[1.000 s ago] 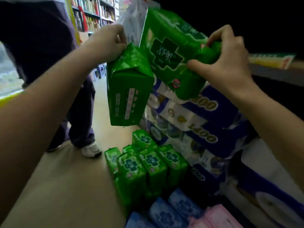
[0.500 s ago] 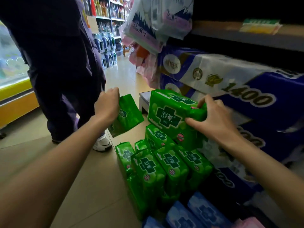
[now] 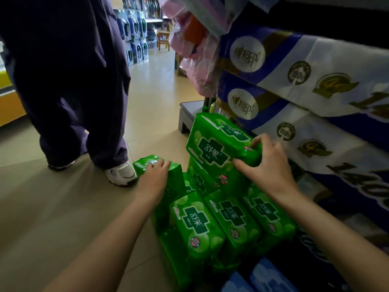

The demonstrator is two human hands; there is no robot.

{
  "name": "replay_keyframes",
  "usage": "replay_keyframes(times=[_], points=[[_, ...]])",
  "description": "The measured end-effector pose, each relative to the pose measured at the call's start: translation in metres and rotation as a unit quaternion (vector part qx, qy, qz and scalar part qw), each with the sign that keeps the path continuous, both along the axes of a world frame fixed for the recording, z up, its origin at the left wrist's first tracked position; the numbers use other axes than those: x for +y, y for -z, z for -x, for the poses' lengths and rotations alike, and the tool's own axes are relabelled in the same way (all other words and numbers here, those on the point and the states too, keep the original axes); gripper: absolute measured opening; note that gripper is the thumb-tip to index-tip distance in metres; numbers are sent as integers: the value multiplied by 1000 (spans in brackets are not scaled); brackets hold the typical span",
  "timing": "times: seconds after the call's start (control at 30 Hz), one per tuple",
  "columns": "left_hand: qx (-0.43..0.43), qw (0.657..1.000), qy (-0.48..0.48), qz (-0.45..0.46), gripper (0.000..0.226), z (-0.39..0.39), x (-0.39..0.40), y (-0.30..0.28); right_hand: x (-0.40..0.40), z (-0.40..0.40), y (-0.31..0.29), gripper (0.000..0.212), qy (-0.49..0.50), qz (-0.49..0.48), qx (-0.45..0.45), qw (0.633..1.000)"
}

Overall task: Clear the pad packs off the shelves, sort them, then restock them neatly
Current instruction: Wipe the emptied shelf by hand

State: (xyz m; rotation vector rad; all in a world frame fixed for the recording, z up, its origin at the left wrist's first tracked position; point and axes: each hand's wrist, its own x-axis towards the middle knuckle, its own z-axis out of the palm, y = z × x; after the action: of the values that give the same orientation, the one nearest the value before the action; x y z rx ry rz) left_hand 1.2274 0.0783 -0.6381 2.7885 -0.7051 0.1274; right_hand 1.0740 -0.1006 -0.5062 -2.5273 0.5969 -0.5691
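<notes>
Fingers of the left hand (image 3: pixel 154 179) are curling over a small glossy green plastic pad pack (image 3: pixel 156 166) at the floor pile's (image 3: pixel 231 218) left edge; the right hand (image 3: pixel 266 166) is gripping a larger green pack (image 3: pixel 219 142) atop it, likely sliding off if released tilted.

The right hand (image 3: pixel 266 165) gripped a large green pad pack (image 3: pixel 219 144) lying atop the stack of green packs (image 3: pixel 227 218) on the tan floor (image 3: pixel 52 207). At nine o'clock of it, the left hand (image 3: pixel 154 178) held a smaller green pack (image 3: pixel 166 171). Blue-and-white paper-roll bales (image 3: pixel 315 85) rose at two o'clock; a bystander's dark trousers (image 3: pixel 67 81) and a white shoe (image 3: pixel 122 173) stood at ten o'clock.
</notes>
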Motion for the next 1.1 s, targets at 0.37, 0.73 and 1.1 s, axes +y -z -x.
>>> replay_keyframes(times=[0.37, 0.73, 1.1], points=[[80, 979, 123, -144, 34, 2, 44, 46, 43, -85, 79, 38, 40, -267, 40, 962], [77, 984, 133, -92, 24, 5, 39, 41, 33, -97, 121, 53, -77, 78, 336, 936], [132, 979, -1, 156, 22, 29, -9, -10, 1, 28, 79, 46, -39, -94, 177, 979]])
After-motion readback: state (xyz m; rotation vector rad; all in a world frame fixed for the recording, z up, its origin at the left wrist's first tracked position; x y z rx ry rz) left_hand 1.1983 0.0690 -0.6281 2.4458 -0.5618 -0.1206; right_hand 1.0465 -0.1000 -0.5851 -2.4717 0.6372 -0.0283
